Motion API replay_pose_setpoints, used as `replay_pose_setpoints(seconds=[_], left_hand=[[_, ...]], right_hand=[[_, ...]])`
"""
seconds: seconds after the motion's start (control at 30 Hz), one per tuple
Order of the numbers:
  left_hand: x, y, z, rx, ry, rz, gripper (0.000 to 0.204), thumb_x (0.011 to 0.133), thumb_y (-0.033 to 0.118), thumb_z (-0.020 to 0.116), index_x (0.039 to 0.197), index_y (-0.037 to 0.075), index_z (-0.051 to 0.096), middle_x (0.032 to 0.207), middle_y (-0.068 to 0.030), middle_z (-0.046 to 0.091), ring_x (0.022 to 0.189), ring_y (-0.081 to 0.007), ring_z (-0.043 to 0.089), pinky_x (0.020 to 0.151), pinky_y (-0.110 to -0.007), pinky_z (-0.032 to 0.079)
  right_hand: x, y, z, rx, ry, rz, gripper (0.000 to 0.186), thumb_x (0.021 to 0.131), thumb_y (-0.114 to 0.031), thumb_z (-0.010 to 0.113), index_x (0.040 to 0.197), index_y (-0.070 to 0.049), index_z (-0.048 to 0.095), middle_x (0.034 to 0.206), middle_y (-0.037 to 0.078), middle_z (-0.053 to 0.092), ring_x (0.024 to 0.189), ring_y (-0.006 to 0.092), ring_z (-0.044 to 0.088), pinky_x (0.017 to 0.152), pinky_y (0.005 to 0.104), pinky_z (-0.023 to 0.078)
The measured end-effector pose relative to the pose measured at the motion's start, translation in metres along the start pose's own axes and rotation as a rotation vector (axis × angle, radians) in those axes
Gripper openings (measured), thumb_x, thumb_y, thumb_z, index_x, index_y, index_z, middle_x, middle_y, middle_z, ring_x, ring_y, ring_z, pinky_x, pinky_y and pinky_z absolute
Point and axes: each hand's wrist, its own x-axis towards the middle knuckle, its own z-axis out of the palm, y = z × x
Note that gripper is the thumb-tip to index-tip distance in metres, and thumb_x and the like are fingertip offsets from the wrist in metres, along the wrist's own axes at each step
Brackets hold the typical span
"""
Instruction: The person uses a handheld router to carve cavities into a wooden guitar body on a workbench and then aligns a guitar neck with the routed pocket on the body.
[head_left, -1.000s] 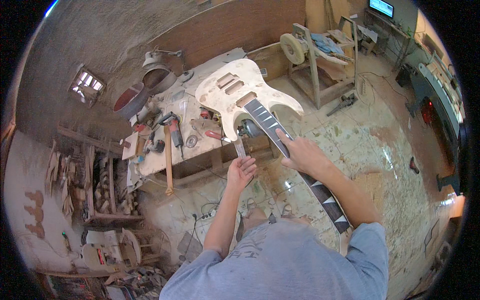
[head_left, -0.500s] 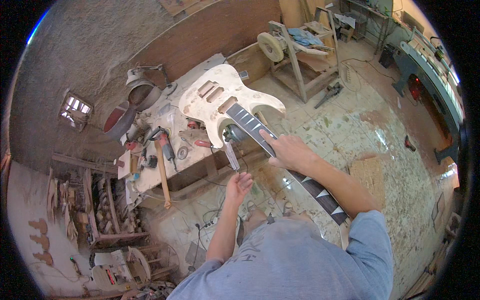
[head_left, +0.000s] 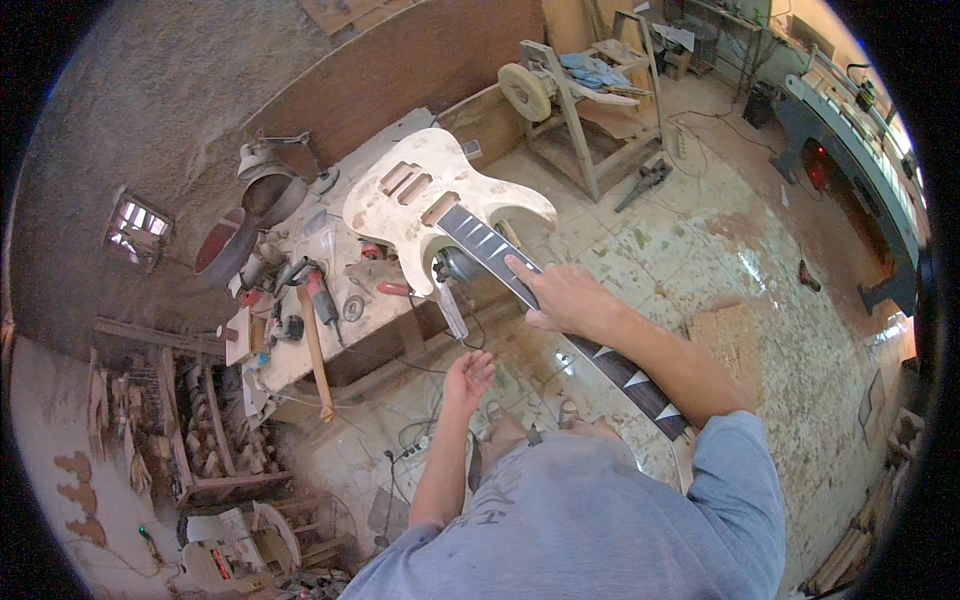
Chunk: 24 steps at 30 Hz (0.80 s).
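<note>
An unfinished pale electric guitar (head_left: 475, 190) with bare pickup cavities extends from over the workbench back to my body. Its dark fretboard (head_left: 487, 247) carries white pointed inlays. My right hand (head_left: 570, 300) is closed around the neck, index finger lying along the fretboard. My left hand (head_left: 468, 378) is free of the guitar, palm turned up, fingers loosely curled and a little apart, with nothing visible in it. Just beyond it, a pale narrow strip (head_left: 453, 312) shows at the bench edge beneath the guitar body. Close by lies a red-handled tool (head_left: 395, 288).
On the workbench (head_left: 385, 325) lie an angle grinder (head_left: 320, 298), a round disc (head_left: 353, 308), a wooden stick (head_left: 315, 355) and a desk lamp (head_left: 255, 160). A wheeled wooden stand (head_left: 585, 115) is beyond. A dark machine (head_left: 850, 180) stands far right. Cables (head_left: 405, 455) trail over the tiled floor.
The whole view has shifted slightly, so the bench and guitar appear further left. My left hand has barely moved; my right hand keeps its hold on the neck.
</note>
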Motion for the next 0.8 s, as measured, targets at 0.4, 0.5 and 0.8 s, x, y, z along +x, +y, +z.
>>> replay_pose_setpoints(seconds=[0.4,0.5,0.8], left_hand=[[-0.006,-0.007,-0.014,0.002,0.001,-0.005,0.035,0.105,0.029,0.058,0.128,0.004,0.063,0.119,-0.0107,0.074,0.092,-0.0250,0.072,0.087,-0.040,0.060],[-0.014,-0.006,-0.003,-0.006,0.051,-0.005,0.030,0.104,0.029,0.061,0.119,0.004,0.068,0.115,-0.0097,0.075,0.090,-0.0228,0.072,0.081,-0.038,0.058],[-0.105,0.122,0.194,1.183,-0.037,1.516,0.016,0.096,0.011,0.068,0.108,0.005,0.077,0.104,-0.0142,0.069,0.099,-0.0302,0.063,0.085,-0.039,0.049]], right_hand=[[0.002,-0.003,-0.001,-0.017,-0.023,-0.008,0.093,0.082,-0.026,0.079,0.158,0.002,0.034,0.103,0.029,0.071,0.099,0.0449,0.071,0.090,0.0516,0.057],[0.003,0.004,0.007,-0.041,0.035,-0.031,0.093,0.083,-0.030,0.076,0.162,-0.004,0.033,0.094,0.028,0.070,0.087,0.0459,0.071,0.081,0.0531,0.058],[-0.001,0.000,-0.001,-0.029,0.031,0.001,0.075,0.083,-0.027,0.078,0.147,0.004,0.052,0.103,0.028,0.073,0.099,0.0439,0.072,0.089,0.0513,0.059]])
